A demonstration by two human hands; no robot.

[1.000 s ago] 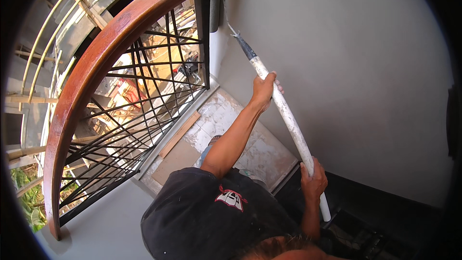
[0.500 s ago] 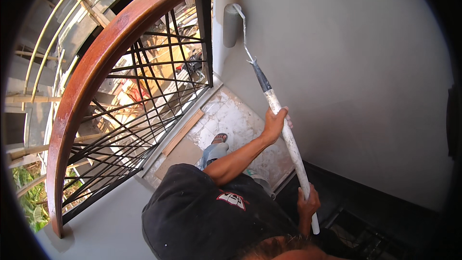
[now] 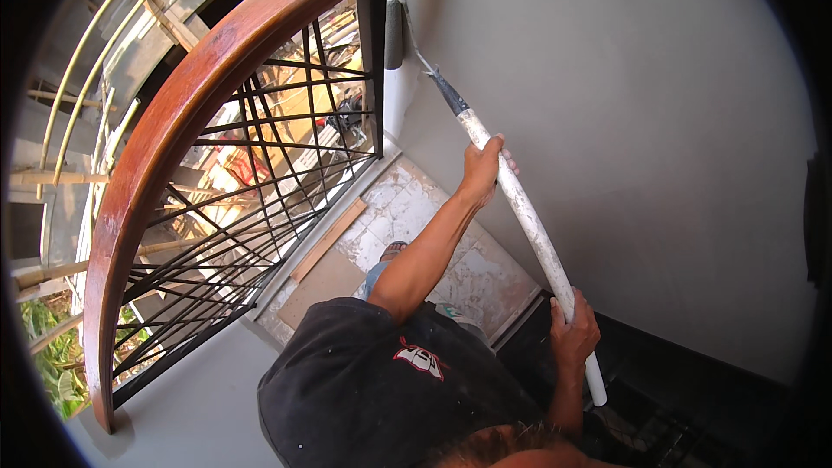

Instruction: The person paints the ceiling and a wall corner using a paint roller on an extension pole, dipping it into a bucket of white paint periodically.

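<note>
A paint roller with a grey sleeve [image 3: 394, 33] rests at the left edge of the grey wall [image 3: 624, 121], close beside the dark railing post, which hides part of it. Its wire frame runs into a dark taped grip [image 3: 449, 94] on a long white pole [image 3: 530, 218]. My left hand [image 3: 485, 169] is wrapped round the upper pole, below the tape. Lower down, my right hand [image 3: 574, 326] grips the same pole near its bottom end. The pole slants up and to the left.
A curved wooden handrail [image 3: 160, 134] with crossing black bars [image 3: 260, 182] runs along the left. Beyond it lie bamboo poles and building debris far below. The tiled floor [image 3: 485, 282] is paint-spattered, with a wooden strip [image 3: 329, 240] along its edge. Something dark stands at the lower right.
The roller has moved left and slightly up the wall to the railing post. Both hands have shifted up with the pole, the right one also slightly to the right.
</note>
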